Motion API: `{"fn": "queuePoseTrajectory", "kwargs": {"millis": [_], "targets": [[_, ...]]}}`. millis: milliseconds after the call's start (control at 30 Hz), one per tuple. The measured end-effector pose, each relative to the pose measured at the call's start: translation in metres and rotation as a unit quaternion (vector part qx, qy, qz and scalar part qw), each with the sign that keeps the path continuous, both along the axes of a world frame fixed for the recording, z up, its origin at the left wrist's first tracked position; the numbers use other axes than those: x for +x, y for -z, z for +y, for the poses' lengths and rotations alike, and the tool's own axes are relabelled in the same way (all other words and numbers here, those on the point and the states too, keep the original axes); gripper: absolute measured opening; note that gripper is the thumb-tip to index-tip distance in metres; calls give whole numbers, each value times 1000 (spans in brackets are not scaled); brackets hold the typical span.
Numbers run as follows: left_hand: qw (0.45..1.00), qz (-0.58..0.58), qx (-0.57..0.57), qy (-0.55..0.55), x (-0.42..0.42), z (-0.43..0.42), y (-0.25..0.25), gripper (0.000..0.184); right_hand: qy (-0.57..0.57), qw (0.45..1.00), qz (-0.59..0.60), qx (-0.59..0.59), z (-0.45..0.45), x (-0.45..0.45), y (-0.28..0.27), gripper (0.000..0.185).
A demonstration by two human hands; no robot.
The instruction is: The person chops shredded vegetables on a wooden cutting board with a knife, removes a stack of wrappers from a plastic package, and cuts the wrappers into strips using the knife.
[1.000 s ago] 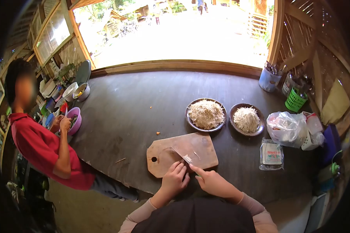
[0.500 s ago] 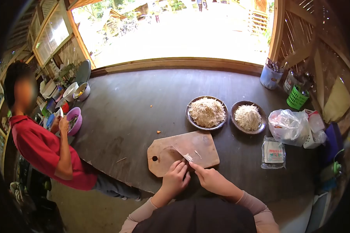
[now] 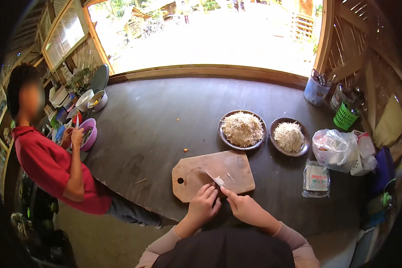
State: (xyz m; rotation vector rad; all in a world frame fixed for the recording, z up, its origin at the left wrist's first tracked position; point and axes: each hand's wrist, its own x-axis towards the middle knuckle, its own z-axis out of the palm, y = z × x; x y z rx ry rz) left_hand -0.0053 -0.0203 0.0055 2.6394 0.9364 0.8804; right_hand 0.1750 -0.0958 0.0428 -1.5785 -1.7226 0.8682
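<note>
On a wooden cutting board (image 3: 239, 169) with a hole at its left end, my right hand (image 3: 245, 207) grips a knife (image 3: 211, 174). Its thin blade points away and to the left. Several pale thin strips (image 3: 219, 181) lie by the blade, with another strip farther up the board. My left hand (image 3: 204, 203) is closed beside the knife at the board's near edge. Whatever its fingertips hold is too small and hidden to name. Beyond the board, pale shreds (image 3: 242, 128) are heaped on a dark plate (image 3: 241, 147), and a smaller heap (image 3: 289, 136) fills a second plate (image 3: 291, 154).
At left a person in a red shirt (image 3: 49, 165) holds a knife (image 3: 77, 121) over a purple basin (image 3: 90, 138). To the right are a plastic bag (image 3: 335, 149), a wrapped packet (image 3: 316, 178), a green basket (image 3: 345, 117) and a blue utensil container (image 3: 316, 93).
The whole view has shifted slightly. My hands keep nearly the same pose at the board. The other person's hands and knife have shifted a little beside the basin.
</note>
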Motion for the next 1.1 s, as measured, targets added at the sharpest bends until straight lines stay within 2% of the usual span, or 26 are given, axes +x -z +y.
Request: {"fn": "queuePoseTrajectory", "kwargs": {"millis": [67,133,267,333,567,633,867,933,1100], "targets": [[1000,-1,-11,2,1,-2,0,32,1,1000,9,30,-2,1,2,42],[1000,-4,-3,5,0,1,2,32,-2,1000,-5,-26,-6,1,-13,42],[1000,-7,5,5,0,1,3,32,4,999,-3,-37,-3,0,-7,43],[1000,-4,-5,6,1,1,-2,32,-6,1000,14,21,3,0,6,42],[1000,-9,10,2,-2,1,4,32,2,1000,0,-28,-3,-3,-6,42],[1000,-10,-3,2,0,0,1,32,-3,999,-10,31,2,-2,10,43],[1000,-6,8,6,-3,1,6,33,2,999,-17,-29,-6,-2,-9,43],[1000,-8,-2,6,-1,0,0,33,-2,1000,-10,18,0,-3,-2,43],[1000,-5,2,7,-2,3,5,33,-3,1000,-15,13,-5,0,-6,43]]}}
